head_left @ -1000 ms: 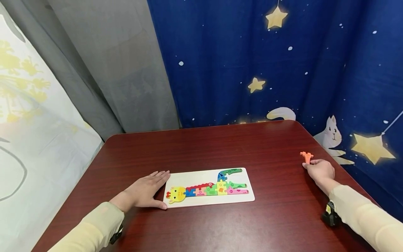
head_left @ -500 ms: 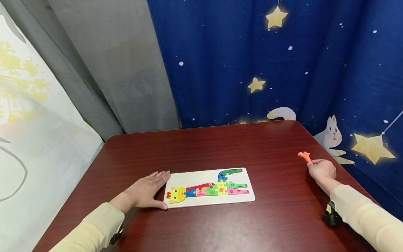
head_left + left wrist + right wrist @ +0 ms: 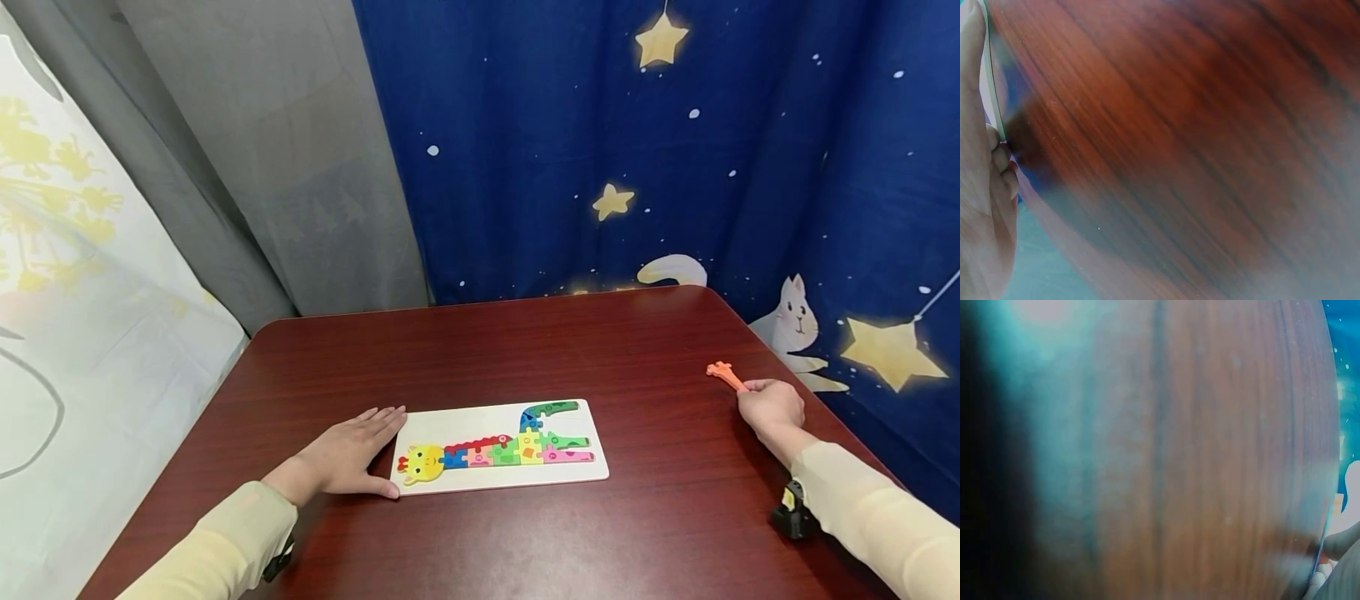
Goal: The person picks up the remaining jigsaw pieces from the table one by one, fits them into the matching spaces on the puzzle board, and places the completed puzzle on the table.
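Note:
In the head view, a white puzzle board (image 3: 480, 479) lies on the table with a colourful giraffe made of jigsaw pieces on it. The giraffe's yellow head (image 3: 424, 463) is at the left and its legs point right. My left hand (image 3: 347, 454) lies with straight fingers along the board's left end, fingertips and thumb touching it. Far to the right, my right hand (image 3: 772, 411) pinches an orange puzzle piece (image 3: 723, 374) by its narrow end, the knobbed end pointing left and away. The left wrist view shows part of the left hand (image 3: 985, 181) beside the board's edge.
The dark red wooden table (image 3: 480, 358) has rounded far corners. A blue star-patterned curtain (image 3: 540, 167) and a grey curtain (image 3: 300, 167) hang behind it. White patterned cloth (image 3: 90, 333) hangs at the left. The right wrist view is mostly blurred tabletop (image 3: 1229, 444).
The orange puzzle piece has turned from nearly upright to slanting left, while my right hand has shifted slightly right. My left hand and the board stay in place.

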`<control>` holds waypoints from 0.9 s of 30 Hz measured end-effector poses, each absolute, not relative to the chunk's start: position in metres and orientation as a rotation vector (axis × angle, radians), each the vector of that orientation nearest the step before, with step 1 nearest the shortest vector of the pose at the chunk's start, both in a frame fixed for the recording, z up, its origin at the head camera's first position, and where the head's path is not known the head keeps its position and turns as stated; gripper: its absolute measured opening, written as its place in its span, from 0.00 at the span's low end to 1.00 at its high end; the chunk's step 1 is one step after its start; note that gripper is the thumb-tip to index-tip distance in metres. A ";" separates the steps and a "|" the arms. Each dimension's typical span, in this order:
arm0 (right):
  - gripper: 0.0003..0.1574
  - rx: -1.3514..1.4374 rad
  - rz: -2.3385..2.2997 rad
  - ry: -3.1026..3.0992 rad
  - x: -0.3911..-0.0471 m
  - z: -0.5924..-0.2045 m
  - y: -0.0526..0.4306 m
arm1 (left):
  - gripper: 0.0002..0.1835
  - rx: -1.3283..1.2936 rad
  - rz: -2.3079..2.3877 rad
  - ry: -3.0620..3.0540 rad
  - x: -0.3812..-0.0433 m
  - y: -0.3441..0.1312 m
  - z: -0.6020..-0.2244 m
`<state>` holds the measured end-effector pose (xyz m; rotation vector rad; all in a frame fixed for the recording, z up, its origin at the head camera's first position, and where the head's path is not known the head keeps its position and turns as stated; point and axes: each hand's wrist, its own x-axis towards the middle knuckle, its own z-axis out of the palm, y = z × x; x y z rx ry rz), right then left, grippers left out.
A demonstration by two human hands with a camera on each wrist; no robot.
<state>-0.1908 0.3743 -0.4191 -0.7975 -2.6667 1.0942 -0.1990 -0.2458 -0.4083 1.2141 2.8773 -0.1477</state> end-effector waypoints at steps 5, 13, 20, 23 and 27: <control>0.19 -0.818 1.106 -2.630 -0.192 -0.420 0.373 | 0.62 1.211 -0.147 2.877 -0.200 -0.246 -0.409; 0.20 -0.799 1.138 -2.592 -0.194 -0.422 0.369 | 0.62 1.209 -0.143 2.871 -0.200 -0.245 -0.408; 0.20 -0.759 1.153 -2.584 -0.197 -0.420 0.363 | 0.63 1.181 -0.163 2.846 -0.200 -0.243 -0.406; 0.20 -0.727 1.157 -2.576 -0.198 -0.420 0.360 | 0.63 1.186 -0.172 2.844 -0.200 -0.243 -0.406; 0.20 -0.672 1.170 -2.562 -0.198 -0.418 0.355 | 0.63 1.181 -0.180 2.845 -0.200 -0.244 -0.407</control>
